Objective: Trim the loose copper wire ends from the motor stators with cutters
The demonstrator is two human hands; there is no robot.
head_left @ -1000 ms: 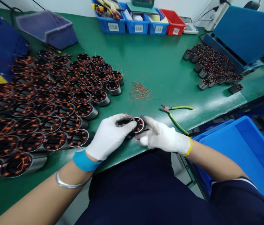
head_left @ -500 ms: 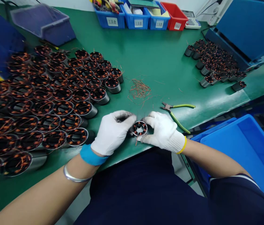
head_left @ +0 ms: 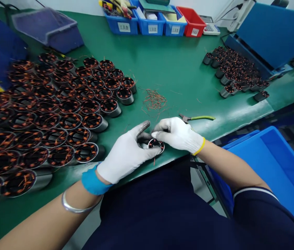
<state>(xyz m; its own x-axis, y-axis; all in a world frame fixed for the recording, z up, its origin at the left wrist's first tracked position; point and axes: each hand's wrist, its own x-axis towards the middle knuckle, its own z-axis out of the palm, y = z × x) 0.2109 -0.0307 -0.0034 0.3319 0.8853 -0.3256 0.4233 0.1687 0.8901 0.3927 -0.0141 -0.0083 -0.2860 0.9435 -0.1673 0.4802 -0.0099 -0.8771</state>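
A small stator (head_left: 158,143), a steel ring with copper windings inside, stands at the bench's near edge. My left hand (head_left: 130,151), in a white glove, grips it, its thumb across the near rim and its fingers around the left side. A short copper wire end hangs at its near side. At the far rim, the gloved fingers of my right hand (head_left: 176,134) are pinched together; what lies between them is hidden. Just beyond that hand lie green-handled cutting pliers (head_left: 200,118), partly covered by it.
Many stators (head_left: 58,104) crowd the left of the green bench, and another group (head_left: 237,71) stands at far right. Copper wire clippings (head_left: 155,99) lie ahead. Blue bins (head_left: 124,27) and a red bin (head_left: 194,32) line the back. A blue tub (head_left: 269,163) is at right.
My left thumb has moved over the stator's near rim. My right hand has shifted from the stator's right side to its far rim and closed into a pinch, now covering part of the pliers.
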